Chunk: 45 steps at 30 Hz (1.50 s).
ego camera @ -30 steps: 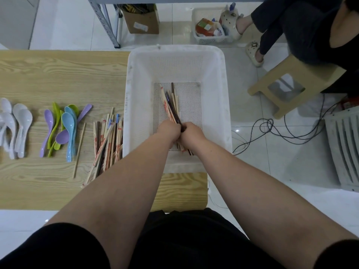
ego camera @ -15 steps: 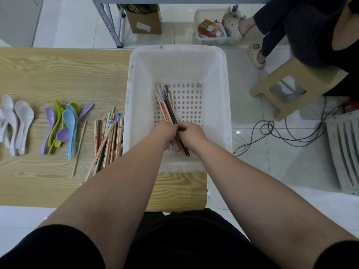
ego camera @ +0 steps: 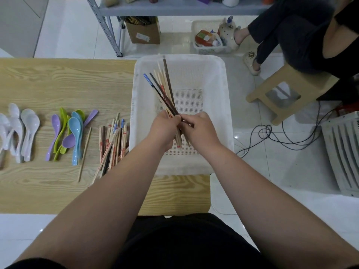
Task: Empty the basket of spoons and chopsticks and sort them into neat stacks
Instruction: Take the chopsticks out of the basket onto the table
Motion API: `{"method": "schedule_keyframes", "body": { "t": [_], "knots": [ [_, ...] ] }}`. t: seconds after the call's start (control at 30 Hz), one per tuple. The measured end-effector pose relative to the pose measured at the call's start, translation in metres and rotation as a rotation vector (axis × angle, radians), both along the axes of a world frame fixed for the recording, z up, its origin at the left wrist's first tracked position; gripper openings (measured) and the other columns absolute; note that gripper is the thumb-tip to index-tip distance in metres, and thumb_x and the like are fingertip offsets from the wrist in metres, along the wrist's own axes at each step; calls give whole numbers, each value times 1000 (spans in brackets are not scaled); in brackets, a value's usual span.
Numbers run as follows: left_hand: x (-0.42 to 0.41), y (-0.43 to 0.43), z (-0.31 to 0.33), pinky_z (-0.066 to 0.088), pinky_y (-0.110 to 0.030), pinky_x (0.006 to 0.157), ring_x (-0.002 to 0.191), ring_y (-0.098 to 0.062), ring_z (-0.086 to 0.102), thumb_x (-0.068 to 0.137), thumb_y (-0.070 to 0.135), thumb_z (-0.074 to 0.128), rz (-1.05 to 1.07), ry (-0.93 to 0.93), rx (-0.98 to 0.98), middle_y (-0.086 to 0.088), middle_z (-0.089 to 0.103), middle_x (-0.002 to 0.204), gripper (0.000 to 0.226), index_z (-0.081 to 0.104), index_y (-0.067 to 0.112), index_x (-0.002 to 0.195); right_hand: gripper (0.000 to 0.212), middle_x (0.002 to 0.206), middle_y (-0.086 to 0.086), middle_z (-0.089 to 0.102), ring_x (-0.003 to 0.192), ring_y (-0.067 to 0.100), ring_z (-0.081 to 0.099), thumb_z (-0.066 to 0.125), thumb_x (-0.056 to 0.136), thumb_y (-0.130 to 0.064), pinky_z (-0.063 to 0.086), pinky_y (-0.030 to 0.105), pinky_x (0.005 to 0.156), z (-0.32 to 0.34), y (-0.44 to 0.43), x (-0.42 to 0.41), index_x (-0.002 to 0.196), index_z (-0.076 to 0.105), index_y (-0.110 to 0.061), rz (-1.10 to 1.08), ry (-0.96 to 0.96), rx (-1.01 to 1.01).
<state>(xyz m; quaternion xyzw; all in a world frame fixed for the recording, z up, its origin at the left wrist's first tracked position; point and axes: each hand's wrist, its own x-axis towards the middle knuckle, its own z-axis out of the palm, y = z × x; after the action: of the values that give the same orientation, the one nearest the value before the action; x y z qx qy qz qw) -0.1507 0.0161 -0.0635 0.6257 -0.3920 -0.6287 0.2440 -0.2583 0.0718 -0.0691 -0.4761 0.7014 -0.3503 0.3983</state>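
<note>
Left hand (ego camera: 165,130) and right hand (ego camera: 199,131) have raised chopsticks (ego camera: 165,88), red print illegible.

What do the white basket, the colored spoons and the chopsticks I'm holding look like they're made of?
Basket: matte white plastic, judging by its moulded rim and perforated floor. Colored spoons: glossy plastic or melamine, uniform pastel colors. Chopsticks: mostly pale bare wood or bamboo; the dark ones could be lacquered or plastic.
</note>
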Motion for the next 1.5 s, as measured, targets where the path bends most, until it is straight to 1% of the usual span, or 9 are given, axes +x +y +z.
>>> {"method": "schedule_keyframes", "body": {
  "t": [0.23,0.4,0.47,0.57,0.77,0.93,1.07,1.27,1.5],
  "knots": [
    [58,-20,56,61,-41,79,91,-24,71,91,24,63,-139,-132,-190,-10,70,98,22,59,11,108,23,107,0,55,99,-2,52,56,100,-28,43,17,88,34,-12,42,121,65,-26,-7,4,-101],
    [133,-5,69,58,-32,68,74,-10,74,94,19,63,-314,-164,-283,-1,75,84,15,60,15,108,30,110,1,67,93,17,69,64,95,-39,62,43,79,66,-30,106,115,56,-19,-85,-376,65],
    [164,3,67,54,-19,67,72,1,72,93,15,65,-371,-151,-295,6,75,80,16,61,20,108,27,103,-4,67,88,14,67,62,96,-42,58,36,70,74,-35,135,114,57,-21,-2,-258,102],
    [206,7,59,58,-31,78,83,-4,72,82,25,68,-371,-146,-293,9,76,86,21,65,36,99,16,95,-6,63,87,12,62,57,100,-40,47,30,70,71,-39,183,102,53,-24,56,-110,130],
    [265,19,6,59,-31,72,84,-16,73,94,2,58,-301,-25,-70,-4,77,89,23,69,19,107,34,123,6,65,113,25,60,51,103,-38,43,31,86,23,-28,249,128,58,-17,33,-54,308],
    [278,9,-41,59,-35,82,91,-20,72,92,20,66,-230,-188,13,-2,76,96,28,69,20,119,28,114,-2,64,92,16,60,48,104,-34,46,29,73,-11,-18,256,129,58,-23,-22,39,451],
    [270,-5,-48,51,-35,90,107,-34,64,94,31,59,-482,-458,-95,-12,70,112,31,66,15,120,25,111,3,68,92,20,62,49,103,-26,45,30,74,-23,-14,253,125,61,-19,-90,141,436],
    [278,-8,-62,46,-36,96,113,-36,60,90,14,57,-495,-534,-194,-18,64,119,47,56,10,137,51,150,13,42,138,35,42,51,101,-31,39,43,109,-39,-11,258,148,39,-14,-18,401,569],
    [284,-3,-65,35,-36,109,131,-34,43,93,13,52,-730,-616,-228,-17,35,148,70,27,18,158,72,165,8,16,151,31,22,49,102,-29,27,45,122,-46,-4,261,162,10,-21,47,442,599]
  ]
}}
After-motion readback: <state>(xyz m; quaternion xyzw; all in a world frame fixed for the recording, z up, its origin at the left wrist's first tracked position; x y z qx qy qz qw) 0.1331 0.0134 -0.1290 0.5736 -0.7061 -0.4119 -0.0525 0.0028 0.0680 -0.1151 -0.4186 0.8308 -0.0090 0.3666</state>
